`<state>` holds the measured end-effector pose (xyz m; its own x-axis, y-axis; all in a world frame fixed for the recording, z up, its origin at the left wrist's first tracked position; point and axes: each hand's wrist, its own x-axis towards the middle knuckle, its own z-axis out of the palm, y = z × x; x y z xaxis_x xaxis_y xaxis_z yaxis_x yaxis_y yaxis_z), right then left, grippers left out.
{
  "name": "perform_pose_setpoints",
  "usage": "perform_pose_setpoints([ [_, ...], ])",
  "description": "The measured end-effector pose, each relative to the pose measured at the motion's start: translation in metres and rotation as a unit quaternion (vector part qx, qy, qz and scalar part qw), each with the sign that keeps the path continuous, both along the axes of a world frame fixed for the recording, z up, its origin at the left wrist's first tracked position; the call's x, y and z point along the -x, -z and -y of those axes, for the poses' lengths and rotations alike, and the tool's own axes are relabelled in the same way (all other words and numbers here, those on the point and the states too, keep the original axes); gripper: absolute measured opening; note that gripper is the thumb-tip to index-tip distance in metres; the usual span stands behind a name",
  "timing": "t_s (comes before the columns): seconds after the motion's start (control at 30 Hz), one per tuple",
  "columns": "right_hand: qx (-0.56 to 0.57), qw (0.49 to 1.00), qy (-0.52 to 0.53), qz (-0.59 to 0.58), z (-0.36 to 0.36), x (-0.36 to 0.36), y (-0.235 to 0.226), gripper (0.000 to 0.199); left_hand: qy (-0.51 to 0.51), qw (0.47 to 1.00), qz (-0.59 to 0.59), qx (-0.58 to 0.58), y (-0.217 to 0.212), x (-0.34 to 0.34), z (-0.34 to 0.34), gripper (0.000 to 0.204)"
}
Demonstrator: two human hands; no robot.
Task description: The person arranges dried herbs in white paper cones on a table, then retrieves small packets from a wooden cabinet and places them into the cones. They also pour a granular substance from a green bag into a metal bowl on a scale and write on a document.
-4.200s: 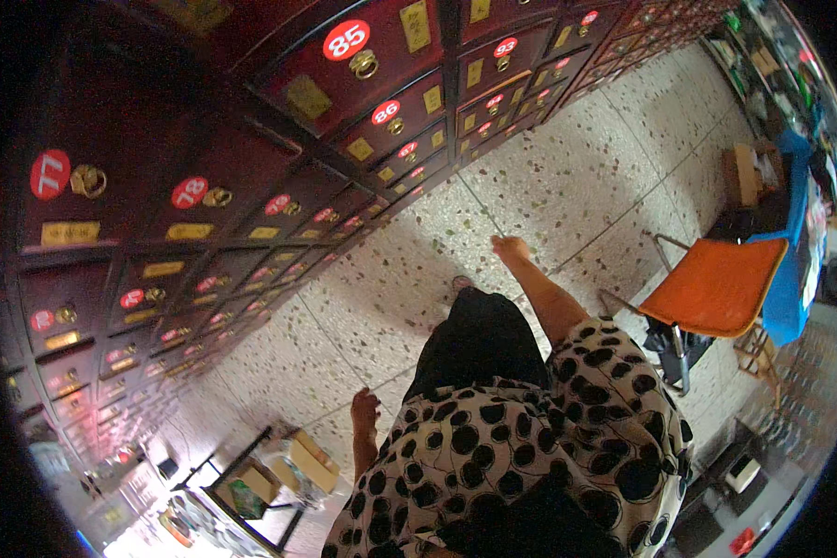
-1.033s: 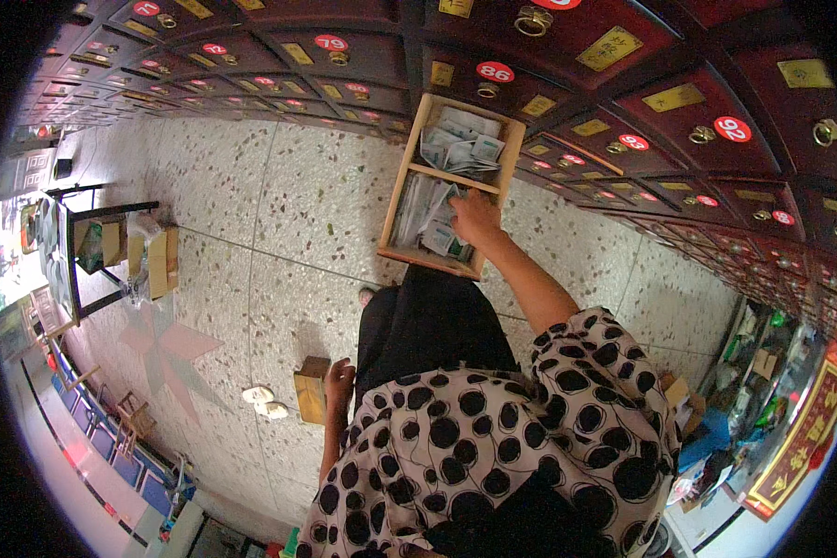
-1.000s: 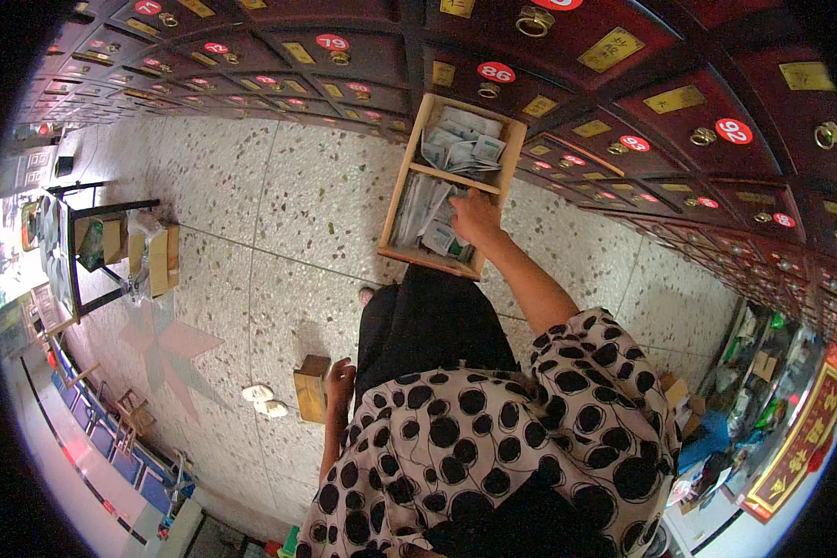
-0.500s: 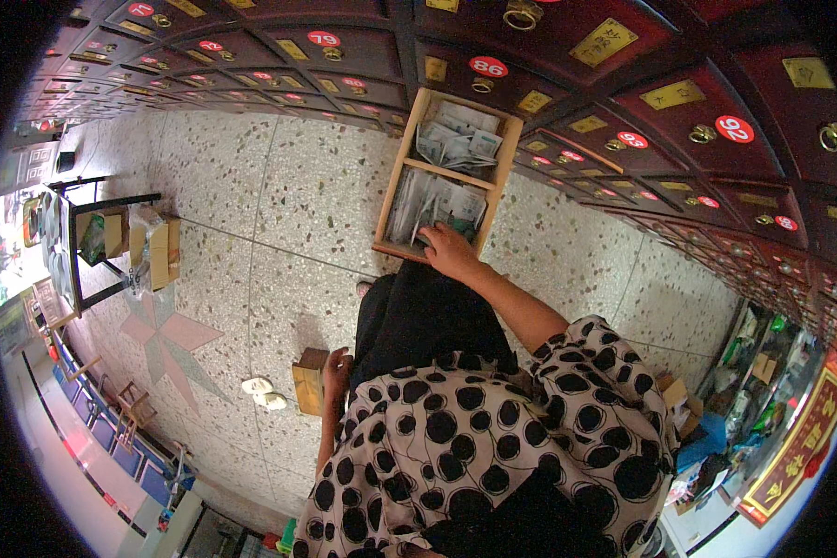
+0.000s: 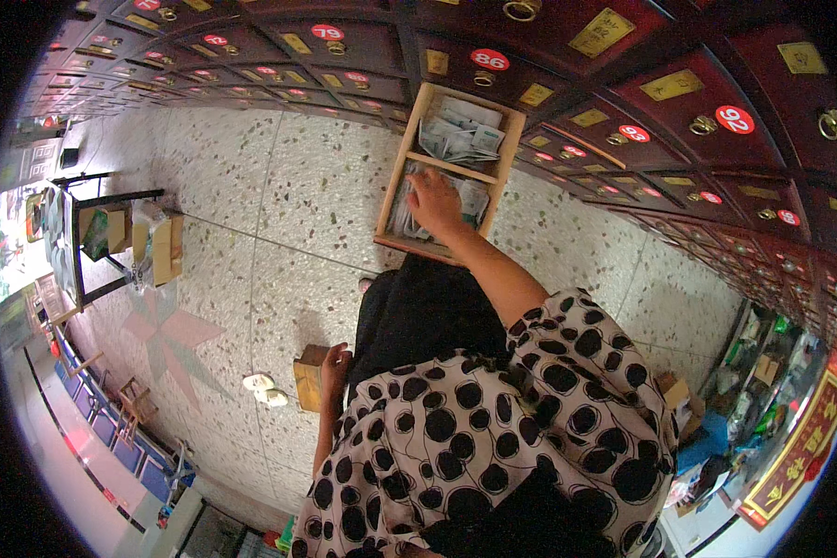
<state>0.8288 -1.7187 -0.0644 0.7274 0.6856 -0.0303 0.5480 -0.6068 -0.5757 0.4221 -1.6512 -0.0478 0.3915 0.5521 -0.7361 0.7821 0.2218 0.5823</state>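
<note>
A light wooden drawer (image 5: 505,177) juts from the dark cabinet front toward my legs, split by a crossbar into two compartments. The far one holds a pile of small white paper packets (image 5: 460,128). Over the near compartment is my right hand (image 5: 434,203), open, its fingers apart and bent down near the crossbar. It partly covers more flat packets (image 5: 474,200) there. My left hand (image 5: 336,365) hangs low at my side, fingers curled in; what they hold, if anything, is hidden. Behind it on the floor stands a small wooden box or stool (image 5: 309,383).
Rows of dark red drawers (image 5: 614,84) with brass ring pulls and labels fill the far and right sides. On the speckled floor lie pale slippers (image 5: 265,390). A black-framed table (image 5: 121,197) with cardboard boxes (image 5: 169,249) stands left; cluttered shelves (image 5: 758,358) are at right.
My right hand has lifted off the packets at the near end of the drawer and moved farther in, toward the crossbar. My left hand has hardly moved.
</note>
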Motion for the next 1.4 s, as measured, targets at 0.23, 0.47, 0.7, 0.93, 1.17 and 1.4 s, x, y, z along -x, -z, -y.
perform_pose_setpoints([
  [0.23,0.006,0.998,0.055,-0.001,0.013,-0.012,0.014,0.022,-0.011,1.000,0.011,-0.010,0.030,0.039,0.013,0.033],
  [0.47,0.021,0.983,0.179,-0.020,0.004,0.000,0.028,0.021,0.001,0.998,0.060,-0.028,0.053,0.056,0.019,0.030],
  [0.7,-0.096,0.949,0.296,-0.058,0.004,0.003,0.041,0.031,0.036,0.999,-0.026,-0.028,-0.016,-0.020,0.006,0.032],
  [0.93,-0.330,0.886,0.247,-0.212,0.015,0.005,-0.054,0.039,0.018,0.998,0.047,-0.048,0.012,-0.024,-0.005,0.029],
  [1.17,-0.352,0.885,0.045,-0.303,-0.001,0.027,-0.133,0.042,0.120,0.942,0.221,-0.222,-0.097,-0.135,-0.047,0.026],
  [1.4,-0.367,0.820,-0.109,-0.426,-0.067,0.109,-0.162,0.039,0.003,0.894,0.387,-0.227,-0.194,-0.168,-0.090,0.037],
])
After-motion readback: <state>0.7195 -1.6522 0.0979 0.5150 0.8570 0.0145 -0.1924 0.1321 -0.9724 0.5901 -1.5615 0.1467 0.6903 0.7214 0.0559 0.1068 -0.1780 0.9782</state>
